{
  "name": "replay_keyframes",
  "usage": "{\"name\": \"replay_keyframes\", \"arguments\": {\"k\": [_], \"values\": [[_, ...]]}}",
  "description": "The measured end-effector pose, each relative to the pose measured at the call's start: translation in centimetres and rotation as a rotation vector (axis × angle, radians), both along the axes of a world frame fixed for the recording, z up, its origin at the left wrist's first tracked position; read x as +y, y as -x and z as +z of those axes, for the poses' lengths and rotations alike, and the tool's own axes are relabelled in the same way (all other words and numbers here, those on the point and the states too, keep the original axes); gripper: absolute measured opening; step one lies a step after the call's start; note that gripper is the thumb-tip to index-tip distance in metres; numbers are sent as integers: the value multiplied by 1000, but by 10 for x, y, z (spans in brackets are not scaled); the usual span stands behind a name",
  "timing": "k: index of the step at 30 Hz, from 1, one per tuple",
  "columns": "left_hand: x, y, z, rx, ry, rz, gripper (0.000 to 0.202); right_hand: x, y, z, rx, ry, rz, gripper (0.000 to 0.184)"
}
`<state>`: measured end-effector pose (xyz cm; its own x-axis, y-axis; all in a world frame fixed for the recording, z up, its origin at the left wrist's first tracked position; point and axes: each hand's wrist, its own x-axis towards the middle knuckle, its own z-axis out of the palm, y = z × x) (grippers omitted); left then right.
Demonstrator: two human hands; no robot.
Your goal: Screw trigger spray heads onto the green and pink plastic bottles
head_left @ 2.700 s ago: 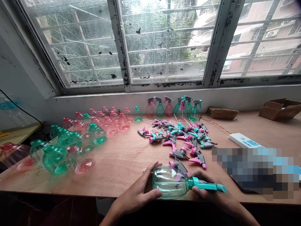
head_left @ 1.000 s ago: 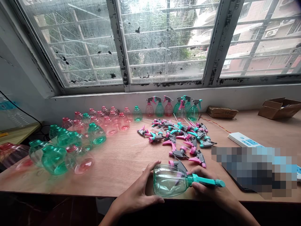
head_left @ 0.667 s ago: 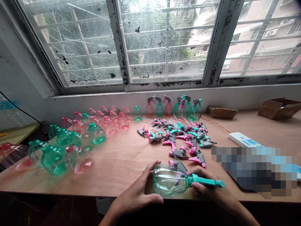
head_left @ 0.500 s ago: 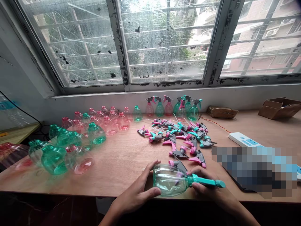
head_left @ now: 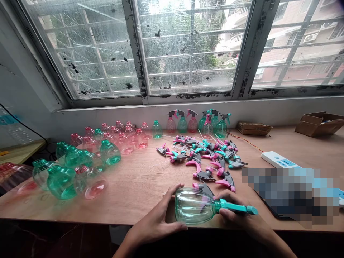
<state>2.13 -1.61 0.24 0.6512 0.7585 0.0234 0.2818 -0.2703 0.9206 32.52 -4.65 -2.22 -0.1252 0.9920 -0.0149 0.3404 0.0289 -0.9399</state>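
A clear green spray bottle [head_left: 193,211] lies sideways above the table's front edge, its teal trigger [head_left: 238,206] pointing right. Around its base end, my left hand [head_left: 163,216] is closed, thumb below and fingers behind. My right hand [head_left: 233,211] grips the spray head at the neck, with part of its fingers hidden behind the trigger. Just beyond the bottle, loose grey, pink and teal spray heads [head_left: 204,174] lie in a pile, some with thin tubes. One pink and grey head shows partly through the bottle.
Open green bottles [head_left: 61,182] and pink bottles [head_left: 126,144] stand at the left. Several bottles with spray heads [head_left: 220,127] line the wall. A cardboard box [head_left: 319,123], a flat brown package [head_left: 254,128] and a white power strip [head_left: 279,159] are at the right, near a blurred patch.
My left thumb has shifted slightly right along the bottle's underside. Both hands and the bottle otherwise stay in place.
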Motion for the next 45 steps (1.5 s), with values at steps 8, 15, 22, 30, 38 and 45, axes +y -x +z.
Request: {"name": "replay_keyframes", "arguments": {"k": [8, 15, 22, 30, 38, 45], "values": [[0, -1, -1, 8, -16, -8, 96, 1, -1, -7, 5, -21, 14, 25], [3, 2, -2, 8, -3, -13, 102, 0, -2, -3, 18, -1, 46, 23], [5, 5, -6, -42, 19, -43, 88, 1, -1, -3, 19, -29, 31, 23], [3, 3, -7, 12, -6, -4, 96, 1, -2, -4, 16, -19, 34, 24], [1, -1, -1, 29, -21, 4, 100, 1, -2, -6, 60, 7, 29, 24], [2, -2, -3, 49, -38, 20, 99, 1, -1, -2, 66, 31, 42, 24]]}}
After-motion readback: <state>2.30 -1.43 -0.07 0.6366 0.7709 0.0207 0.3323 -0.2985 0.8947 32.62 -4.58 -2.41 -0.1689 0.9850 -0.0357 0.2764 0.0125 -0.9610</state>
